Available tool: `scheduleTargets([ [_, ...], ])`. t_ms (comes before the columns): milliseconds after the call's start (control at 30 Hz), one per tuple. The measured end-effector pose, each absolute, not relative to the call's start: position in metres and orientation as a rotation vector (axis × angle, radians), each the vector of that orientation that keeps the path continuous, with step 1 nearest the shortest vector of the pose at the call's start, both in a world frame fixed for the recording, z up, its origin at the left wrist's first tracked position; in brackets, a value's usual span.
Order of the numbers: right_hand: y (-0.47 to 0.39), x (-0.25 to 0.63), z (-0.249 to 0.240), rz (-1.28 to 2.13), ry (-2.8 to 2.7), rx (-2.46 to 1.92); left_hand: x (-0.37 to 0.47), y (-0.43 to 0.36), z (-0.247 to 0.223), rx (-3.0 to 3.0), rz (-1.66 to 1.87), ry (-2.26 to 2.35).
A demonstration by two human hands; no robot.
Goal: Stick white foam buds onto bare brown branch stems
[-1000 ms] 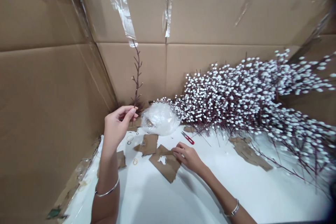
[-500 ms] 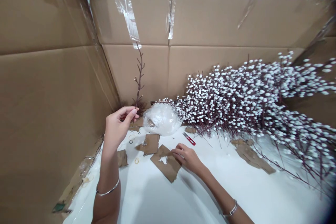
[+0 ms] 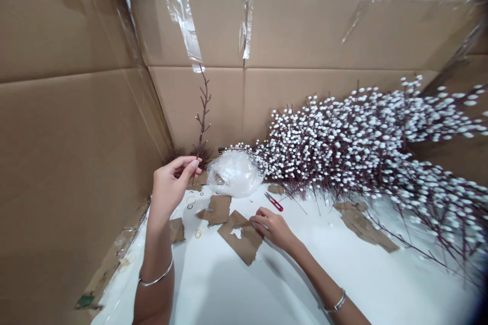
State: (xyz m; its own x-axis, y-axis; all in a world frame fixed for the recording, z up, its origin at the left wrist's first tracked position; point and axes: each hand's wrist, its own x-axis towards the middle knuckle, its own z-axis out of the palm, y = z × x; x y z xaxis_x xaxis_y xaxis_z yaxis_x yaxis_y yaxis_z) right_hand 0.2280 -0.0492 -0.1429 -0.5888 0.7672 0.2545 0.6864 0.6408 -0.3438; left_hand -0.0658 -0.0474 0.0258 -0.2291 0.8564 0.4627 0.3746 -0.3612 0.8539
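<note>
Upright between the thumb and fingers of my left hand [image 3: 173, 180] is a bare brown artificial twig [image 3: 204, 106] with short side stubs, pale at some tips. My right hand [image 3: 274, 228] rests low over the right corner of a torn cardboard piece [image 3: 244, 246], its fingers bent and pressed together; whether something is between them is hidden. A white patch [image 3: 236, 233] shows on that cardboard. Behind the two hands sits a clear plastic bag [image 3: 236, 172] with small white bits inside. Red-handled thread snips [image 3: 274, 201] lie just beyond my right hand.
Many brown branches with white buds [image 3: 343, 147] are heaped along the right. Cardboard walls [image 3: 312, 30] enclose the white table [image 3: 305, 294] at the back and left. Cardboard scraps [image 3: 220, 209], a yellow ring [image 3: 197, 233] and a flat cardboard strip [image 3: 366, 228] lie about.
Almost nothing differs. The view has tilted slightly; both hands keep their places, with the twig still upright in my left hand.
</note>
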Motion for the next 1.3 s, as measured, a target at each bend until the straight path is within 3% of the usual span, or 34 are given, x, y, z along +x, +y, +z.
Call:
scheduleTargets([
  [300, -0.048, 0.229, -0.14, 0.295, -2.488, -1.155, -0.066, -0.048, 0.025, 1.64, 1.604, 1.477],
  [667, -0.03, 0.236, -0.13, 0.56, -2.203, -1.078, -0.066, -0.043, 0.021, 1.646, 1.585, 1.457],
  [1100, 0.009, 0.205, -0.017, 0.477, -1.481, -0.869, -0.066, -0.028, 0.011, 1.705, 1.487, 1.464],
  [1300, 0.002, 0.19, 0.0, 0.317, -1.287, -0.804, -0.064, -0.029, 0.012, 1.758, 1.443, 1.483],
])
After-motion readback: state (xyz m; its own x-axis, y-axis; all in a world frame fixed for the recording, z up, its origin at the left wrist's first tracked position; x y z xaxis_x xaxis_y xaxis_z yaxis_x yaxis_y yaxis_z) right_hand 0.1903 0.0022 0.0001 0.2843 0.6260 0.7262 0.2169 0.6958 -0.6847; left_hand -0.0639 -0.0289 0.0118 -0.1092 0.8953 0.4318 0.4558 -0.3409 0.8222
